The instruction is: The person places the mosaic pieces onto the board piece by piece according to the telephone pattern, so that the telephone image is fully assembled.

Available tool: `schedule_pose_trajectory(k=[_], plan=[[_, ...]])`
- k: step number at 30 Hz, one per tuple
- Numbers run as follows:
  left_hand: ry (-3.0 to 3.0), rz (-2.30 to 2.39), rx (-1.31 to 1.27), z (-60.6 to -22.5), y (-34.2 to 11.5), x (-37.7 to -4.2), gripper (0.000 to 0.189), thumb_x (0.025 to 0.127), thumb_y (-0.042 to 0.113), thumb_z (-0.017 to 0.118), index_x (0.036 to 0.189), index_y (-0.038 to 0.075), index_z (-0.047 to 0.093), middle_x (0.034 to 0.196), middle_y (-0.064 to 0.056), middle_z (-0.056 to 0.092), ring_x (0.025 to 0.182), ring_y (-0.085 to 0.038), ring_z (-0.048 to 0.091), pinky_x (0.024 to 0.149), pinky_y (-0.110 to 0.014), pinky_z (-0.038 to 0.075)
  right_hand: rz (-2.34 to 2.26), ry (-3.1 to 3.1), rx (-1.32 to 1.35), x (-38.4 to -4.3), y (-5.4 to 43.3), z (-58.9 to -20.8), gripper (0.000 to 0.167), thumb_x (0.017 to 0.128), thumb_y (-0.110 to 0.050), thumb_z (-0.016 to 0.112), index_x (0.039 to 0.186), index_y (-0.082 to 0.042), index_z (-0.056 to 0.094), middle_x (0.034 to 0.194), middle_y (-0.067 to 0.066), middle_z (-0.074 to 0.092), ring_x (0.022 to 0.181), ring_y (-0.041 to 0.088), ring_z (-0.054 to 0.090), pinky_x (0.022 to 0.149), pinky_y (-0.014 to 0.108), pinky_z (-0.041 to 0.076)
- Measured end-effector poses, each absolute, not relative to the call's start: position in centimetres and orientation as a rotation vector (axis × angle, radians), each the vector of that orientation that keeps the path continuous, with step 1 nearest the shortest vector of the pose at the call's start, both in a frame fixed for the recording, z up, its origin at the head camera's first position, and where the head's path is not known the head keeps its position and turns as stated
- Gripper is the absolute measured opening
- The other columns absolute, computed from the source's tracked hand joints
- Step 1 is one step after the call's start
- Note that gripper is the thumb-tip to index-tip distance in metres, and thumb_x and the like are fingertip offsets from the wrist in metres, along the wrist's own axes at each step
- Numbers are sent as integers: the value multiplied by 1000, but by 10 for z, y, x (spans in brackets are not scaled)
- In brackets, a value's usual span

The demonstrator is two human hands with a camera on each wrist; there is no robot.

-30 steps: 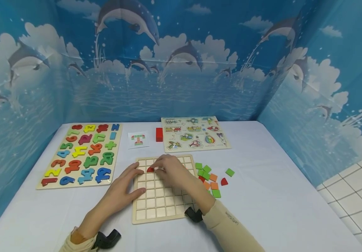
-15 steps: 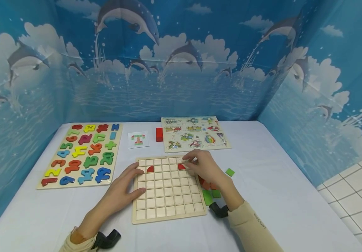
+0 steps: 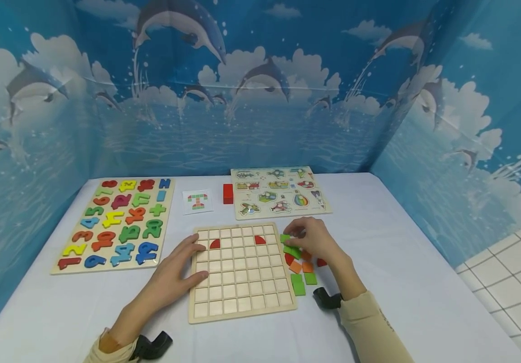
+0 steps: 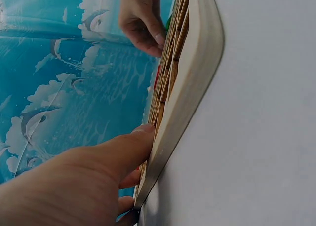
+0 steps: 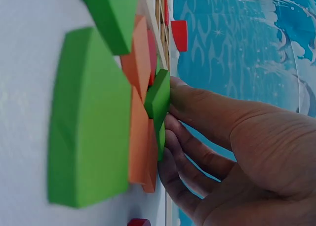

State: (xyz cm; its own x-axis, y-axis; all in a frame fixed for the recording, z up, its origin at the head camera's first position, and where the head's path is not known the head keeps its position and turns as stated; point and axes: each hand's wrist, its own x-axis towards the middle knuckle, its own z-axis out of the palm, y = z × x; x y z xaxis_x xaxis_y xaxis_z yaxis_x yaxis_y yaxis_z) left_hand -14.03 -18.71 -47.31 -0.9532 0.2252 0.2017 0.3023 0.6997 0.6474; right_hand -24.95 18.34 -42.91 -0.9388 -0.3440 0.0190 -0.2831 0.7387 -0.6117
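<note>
A wooden grid board (image 3: 241, 276) lies in the middle of the table in the head view. Two red quarter-round tiles sit in its upper cells, a left one (image 3: 215, 244) and a right one (image 3: 260, 240). My left hand (image 3: 174, 275) rests on the board's left edge, thumb and fingers spread. To the right of the board, my right hand (image 3: 317, 239) is over a loose pile of tiles. In the right wrist view its thumb and curled fingers pinch a green square tile (image 5: 159, 95) at the pile. Orange tiles (image 5: 138, 137) lie against that one.
A number puzzle board (image 3: 115, 222) stands at the left. Behind the grid are a pattern card (image 3: 198, 202), a red block (image 3: 228, 193) and a picture peg puzzle (image 3: 280, 193). More green tiles (image 3: 298, 285) lie by the grid's right edge. A dolphin-print curtain (image 3: 260, 126) surrounds the table.
My right hand has moved right, from the left red tile, past the right red one, to the loose tiles. The left hand stays at the board's edge.
</note>
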Motion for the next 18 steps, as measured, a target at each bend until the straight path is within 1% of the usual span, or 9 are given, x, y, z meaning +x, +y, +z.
schedule_pose_trajectory(k=[4, 9, 12, 18], plan=[[-2794, -1095, -443, -474, -188, -141, 55, 93, 31, 82, 141, 15, 59, 170, -13, 36, 157, -40, 32, 121, -64, 37, -975, 2840, -485, -250, 182, -431, 15, 89, -21, 86, 101, -16, 78, 92, -2, 72, 85, 18, 63, 82, 34, 56], [-2797, -1088, -446, -476, -187, -141, 55, 94, 32, 82, 141, 16, 59, 170, -13, 36, 157, -40, 33, 121, -63, 37, -1005, 2835, -447, -249, 182, -434, 17, 89, -17, 86, 100, -15, 74, 91, 0, 69, 86, 18, 61, 84, 35, 53], [-2794, -1085, -445, -476, -188, -141, 55, 94, 31, 82, 141, 16, 59, 170, -13, 36, 157, -40, 33, 121, -63, 37, -1053, 2841, -459, -250, 183, -435, 16, 90, -17, 86, 99, -16, 74, 89, -1, 70, 84, 18, 62, 85, 35, 54], [-2791, -1091, -441, -476, -188, -141, 55, 93, 31, 82, 141, 16, 59, 170, -13, 37, 157, -40, 33, 121, -63, 37, -1314, 2822, -505, -251, 185, -433, 11, 91, -17, 85, 95, -14, 75, 86, 1, 75, 76, 20, 68, 73, 29, 57]])
